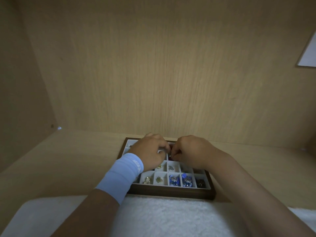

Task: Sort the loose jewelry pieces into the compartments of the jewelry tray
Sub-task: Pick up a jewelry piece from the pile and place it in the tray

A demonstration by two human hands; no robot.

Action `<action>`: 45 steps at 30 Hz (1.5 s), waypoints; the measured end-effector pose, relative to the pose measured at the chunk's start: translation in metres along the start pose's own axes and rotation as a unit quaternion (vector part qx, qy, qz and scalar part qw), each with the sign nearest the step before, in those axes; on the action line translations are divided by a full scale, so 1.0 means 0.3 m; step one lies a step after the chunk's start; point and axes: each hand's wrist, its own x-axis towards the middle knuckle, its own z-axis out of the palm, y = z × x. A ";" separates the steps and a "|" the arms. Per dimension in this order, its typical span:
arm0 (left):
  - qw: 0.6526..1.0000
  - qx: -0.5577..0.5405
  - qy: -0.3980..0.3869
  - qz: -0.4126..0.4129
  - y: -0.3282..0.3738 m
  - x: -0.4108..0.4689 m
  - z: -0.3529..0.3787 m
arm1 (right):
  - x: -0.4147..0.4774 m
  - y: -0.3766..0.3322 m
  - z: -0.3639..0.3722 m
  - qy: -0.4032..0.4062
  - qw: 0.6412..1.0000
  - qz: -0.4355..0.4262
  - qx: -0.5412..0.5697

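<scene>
White fleecy cloth (162, 218) nearest, wooden shelf (68, 159), jewelry tray (171, 191) — both hands' fingers (164, 148) pinched; contents unclear

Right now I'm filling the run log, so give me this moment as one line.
left hand: over jewelry tray | right hand: fingertips meeting left's | held piece: unclear | near compartments: filled

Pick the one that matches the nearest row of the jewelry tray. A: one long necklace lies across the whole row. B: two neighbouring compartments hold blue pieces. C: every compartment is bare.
B: in the front row of the jewelry tray, two blue pieces sit in compartments side by side.
</scene>
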 end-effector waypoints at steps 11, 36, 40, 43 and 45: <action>0.998 -0.032 0.048 0.028 0.077 0.006 0.029 | -0.109 0.187 -0.102 0.047 0.985 0.059 0.155; 0.996 -0.005 0.004 0.089 0.320 0.132 0.266 | -0.211 0.367 -0.048 -0.089 0.975 0.116 0.170; 0.996 -0.018 0.015 0.088 0.321 0.129 0.262 | -0.219 0.378 -0.058 -0.076 0.971 0.113 0.198; 0.993 -0.075 0.047 0.077 0.322 0.124 0.249 | -0.227 0.387 -0.075 -0.042 0.961 0.114 0.247; 0.987 -0.137 0.068 0.058 0.323 0.120 0.238 | -0.231 0.384 -0.080 -0.027 0.947 0.106 0.301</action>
